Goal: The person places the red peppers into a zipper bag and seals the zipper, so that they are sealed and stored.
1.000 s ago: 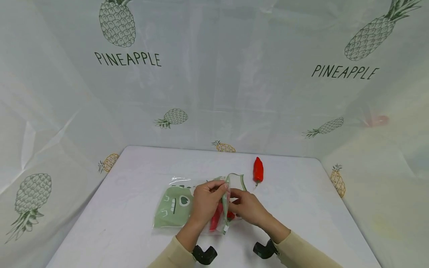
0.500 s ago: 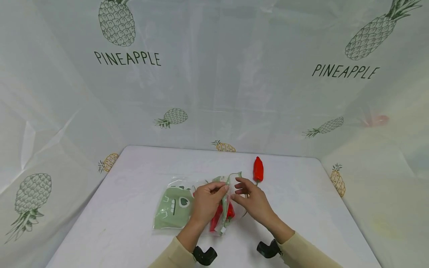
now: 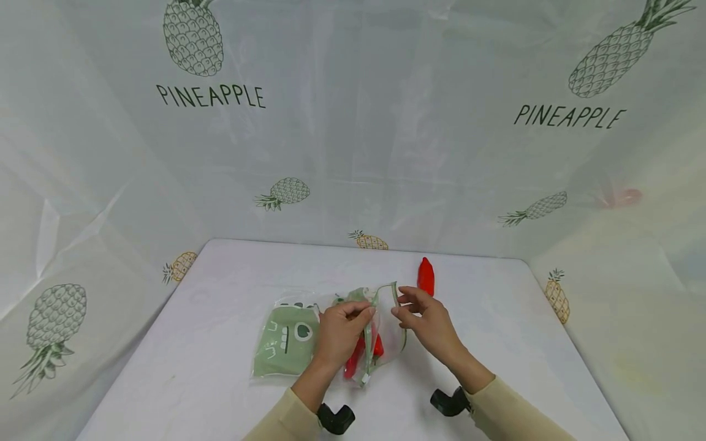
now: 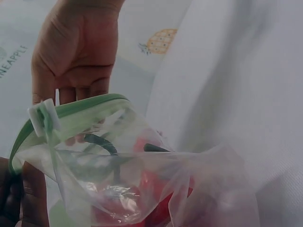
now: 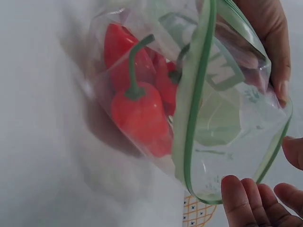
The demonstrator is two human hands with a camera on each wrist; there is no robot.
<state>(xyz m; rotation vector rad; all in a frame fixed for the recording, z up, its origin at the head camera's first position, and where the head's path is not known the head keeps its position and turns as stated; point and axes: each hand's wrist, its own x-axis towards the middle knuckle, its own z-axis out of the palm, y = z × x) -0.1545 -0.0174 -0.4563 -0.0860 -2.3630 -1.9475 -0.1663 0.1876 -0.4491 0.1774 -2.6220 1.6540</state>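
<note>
pinching the green-rimmed, crinkly clear bag [image 3: 342, 334] of glossy red peppers [image 5: 139, 111]: left hand [image 3: 339, 331], right hand [image 3: 430, 321]; white counter [image 3: 496, 343].

A white surface [image 3: 220, 367] with rounded far corners stands inside a booth of pale, translucent sheeting [image 3: 353, 153]. The sheeting is creased and printed with green and yellow pineapples and the word PINEAPPLE [image 3: 211, 97] in dark letters. Soft, even light fills the space.
</note>
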